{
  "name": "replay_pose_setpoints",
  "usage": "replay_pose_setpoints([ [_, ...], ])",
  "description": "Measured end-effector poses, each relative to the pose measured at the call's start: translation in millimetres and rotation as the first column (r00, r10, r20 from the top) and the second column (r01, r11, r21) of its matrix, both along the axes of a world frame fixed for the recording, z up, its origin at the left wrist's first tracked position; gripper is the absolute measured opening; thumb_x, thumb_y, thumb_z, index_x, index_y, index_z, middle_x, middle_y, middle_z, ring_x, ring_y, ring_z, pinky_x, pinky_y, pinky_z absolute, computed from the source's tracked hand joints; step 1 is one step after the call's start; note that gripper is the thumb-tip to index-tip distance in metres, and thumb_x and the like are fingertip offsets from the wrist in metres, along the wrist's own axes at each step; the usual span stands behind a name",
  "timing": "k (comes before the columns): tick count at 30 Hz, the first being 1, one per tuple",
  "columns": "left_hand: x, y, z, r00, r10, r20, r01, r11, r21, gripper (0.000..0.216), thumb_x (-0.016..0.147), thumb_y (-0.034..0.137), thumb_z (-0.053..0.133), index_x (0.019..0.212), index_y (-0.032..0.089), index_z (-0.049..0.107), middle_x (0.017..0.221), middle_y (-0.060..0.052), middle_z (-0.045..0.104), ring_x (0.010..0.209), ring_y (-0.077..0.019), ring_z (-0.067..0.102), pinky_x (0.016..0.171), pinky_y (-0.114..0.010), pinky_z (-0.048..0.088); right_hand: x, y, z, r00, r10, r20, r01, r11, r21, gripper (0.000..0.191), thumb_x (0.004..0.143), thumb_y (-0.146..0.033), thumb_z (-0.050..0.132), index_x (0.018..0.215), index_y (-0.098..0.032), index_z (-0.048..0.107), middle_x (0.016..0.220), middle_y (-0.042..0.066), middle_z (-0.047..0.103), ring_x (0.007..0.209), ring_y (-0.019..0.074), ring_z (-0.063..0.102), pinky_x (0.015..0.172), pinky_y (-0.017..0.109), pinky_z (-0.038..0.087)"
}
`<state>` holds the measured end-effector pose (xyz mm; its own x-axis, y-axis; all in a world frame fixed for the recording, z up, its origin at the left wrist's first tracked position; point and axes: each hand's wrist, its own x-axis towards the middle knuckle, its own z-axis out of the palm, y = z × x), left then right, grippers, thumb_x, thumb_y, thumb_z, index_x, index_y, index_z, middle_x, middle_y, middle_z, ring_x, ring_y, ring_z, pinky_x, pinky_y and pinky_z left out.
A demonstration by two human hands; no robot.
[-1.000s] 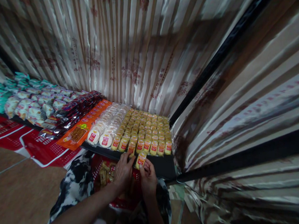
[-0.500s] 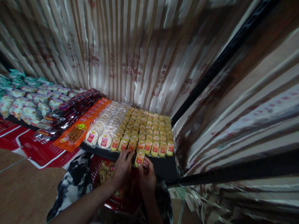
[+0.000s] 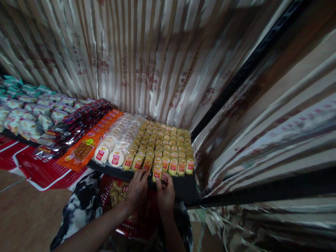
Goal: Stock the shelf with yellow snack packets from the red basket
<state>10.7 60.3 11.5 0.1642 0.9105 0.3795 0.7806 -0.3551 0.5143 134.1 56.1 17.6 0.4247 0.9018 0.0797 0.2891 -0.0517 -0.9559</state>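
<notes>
Packet: a small yellow packet (image 3: 157,173) with a red label is held at the near edge of the black tray (image 3: 182,186), just in front of the front row of like packets.
Long axis: the packet's length runs away from the person, in line with the columns behind it; the red label faces up, on its nearer half.
Left hand (image 3: 137,189): laid at the tray's near edge, fingertips beside the packet's left side; whether the grip is pinched on the packet or only touching it cannot be told.
Right hand (image 3: 166,192): the grip is pinched on the packet's near end, thumb and fingers pressed together around it.
Yellow rows (image 3: 164,146): many like packets are set in straight columns across the right part of the tray.
Neighbouring goods: round white packets (image 3: 115,149) lie left of the yellow rows, then orange packets (image 3: 86,146), dark red packets (image 3: 79,124) and pale bagged goods (image 3: 23,116) farther left on the counter.
Backdrop: a striped curtain (image 3: 137,54) hangs behind and to the right.
Hidden or unclear: the packet's near end is covered by fingers; label print is too small to read; the goods at far left are cut off by the picture's edge; the lap below the hands is dark and hard to make out.
</notes>
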Motion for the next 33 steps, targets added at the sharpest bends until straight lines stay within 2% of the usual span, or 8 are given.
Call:
replay_pose_setpoints([
  [11, 2, 1, 4.6, 0.999, -0.028, -0.04, 0.029, 1.0, 0.011, 0.04, 0.08, 0.006, 0.04, 0.116, 0.018, 0.05, 0.111, -0.008, 0.054, 0.105, -0.0188, 0.049, 0.089, -0.034, 0.048, -4, 7, -0.6, 0.992, -0.005, 0.123, 0.001, 1.0, 0.029, 0.034, 0.077, -0.04, 0.051, 0.103, -0.019, 0.056, 0.099, 0.009, 0.059, 0.088, 0.0211, 0.057, 0.07, 0.032, 0.051],
  [15, 6, 2, 3.3, 0.999, -0.027, -0.028, 0.027, 1.0, 0.008, 0.038, 0.081, 0.007, 0.039, 0.115, 0.018, 0.051, 0.111, -0.008, 0.054, 0.105, -0.018, 0.049, 0.09, -0.034, 0.047, -5, 11, -1.2, 0.987, -0.013, 0.163, 0.01, 1.0, 0.019, 0.029, 0.077, -0.039, 0.049, 0.098, -0.019, 0.055, 0.098, 0.01, 0.059, 0.088, 0.0215, 0.056, 0.069, 0.032, 0.05],
  [18, 7, 2, 4.2, 0.999, -0.024, -0.031, 0.025, 1.0, 0.008, 0.038, 0.081, 0.007, 0.039, 0.116, 0.017, 0.05, 0.11, -0.009, 0.055, 0.104, -0.0188, 0.049, 0.09, -0.035, 0.046, -6, 12, -1.8, 0.98, -0.039, 0.196, 0.027, 0.998, 0.065, 0.027, 0.077, -0.038, 0.05, 0.095, -0.019, 0.055, 0.097, 0.009, 0.058, 0.089, 0.0217, 0.055, 0.07, 0.033, 0.049],
  [23, 6, -2, 9.3, 0.994, -0.112, -0.014, 0.111, 0.994, -0.014, 0.045, 0.078, 0.007, 0.04, 0.121, 0.019, 0.047, 0.113, -0.009, 0.054, 0.106, -0.0187, 0.049, 0.09, -0.035, 0.046, -6, 11, -2.1, 0.98, -0.057, 0.189, 0.04, 0.995, 0.093, 0.026, 0.078, -0.038, 0.048, 0.094, -0.019, 0.054, 0.097, 0.009, 0.055, 0.087, 0.0203, 0.053, 0.066, 0.031, 0.049],
  [27, 7, -1, 6.2, 0.995, -0.099, -0.016, 0.098, 0.995, -0.01, 0.047, 0.077, 0.005, 0.038, 0.122, 0.018, 0.046, 0.114, -0.009, 0.053, 0.107, -0.0191, 0.048, 0.092, -0.035, 0.045, -5, 11, -3.4, 0.977, -0.03, 0.21, 0.013, 0.996, 0.085, 0.025, 0.078, -0.039, 0.049, 0.092, -0.019, 0.054, 0.096, 0.009, 0.055, 0.087, 0.0206, 0.053, 0.065, 0.031, 0.049],
  [33, 9, -4, 7.3, 0.994, -0.109, -0.03, 0.109, 0.994, -0.013, 0.049, 0.076, 0.003, 0.035, 0.122, 0.016, 0.047, 0.113, -0.01, 0.053, 0.107, -0.0191, 0.047, 0.092, -0.035, 0.045, -2, 7, -6.5, 0.99, 0.014, 0.138, -0.029, 0.993, 0.112, 0.03, 0.082, -0.038, 0.045, 0.101, -0.017, 0.054, 0.102, 0.011, 0.055, 0.089, 0.0193, 0.055, 0.071, 0.032, 0.049],
])
